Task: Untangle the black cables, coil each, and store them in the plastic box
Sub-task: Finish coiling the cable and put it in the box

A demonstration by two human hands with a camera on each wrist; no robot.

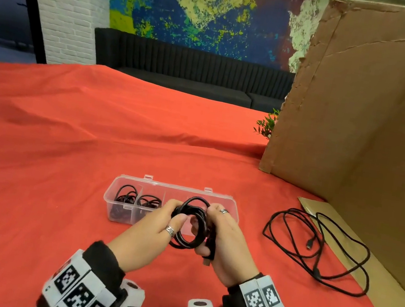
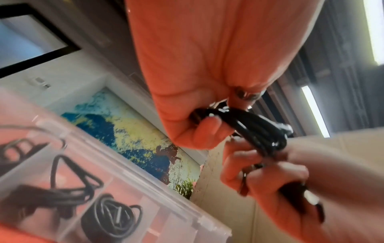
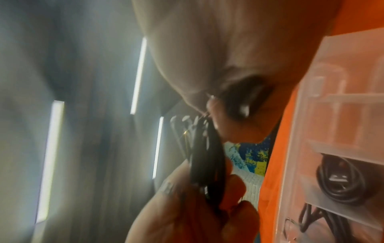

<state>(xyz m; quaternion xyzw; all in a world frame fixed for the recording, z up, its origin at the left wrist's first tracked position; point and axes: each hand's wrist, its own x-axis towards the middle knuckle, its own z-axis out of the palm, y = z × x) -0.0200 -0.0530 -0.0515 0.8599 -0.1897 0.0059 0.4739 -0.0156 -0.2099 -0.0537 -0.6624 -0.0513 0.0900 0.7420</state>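
Observation:
Both hands hold one coiled black cable (image 1: 194, 225) just in front of the clear plastic box (image 1: 117, 215). My left hand (image 1: 162, 222) pinches the coil's left side, thumb on top. My right hand (image 1: 222, 233) grips the right side, and a plug end hangs below its palm. The left wrist view shows the coil (image 2: 257, 129) pinched by the left hand (image 2: 205, 126), with the right hand (image 2: 270, 172) below it. Blur softens the right wrist view, where the coil (image 3: 204, 164) runs between both hands. The box's two left compartments each hold a coiled cable (image 1: 127, 194). Another black cable (image 1: 319, 248) lies loose at the right.
A red cloth (image 1: 64, 144) covers the table. A tall cardboard sheet (image 1: 374, 114) stands at the right, its base close to the loose cable. A small green plant (image 1: 267, 123) peeks out behind the cardboard. A dark sofa (image 1: 182, 70) runs along the back wall.

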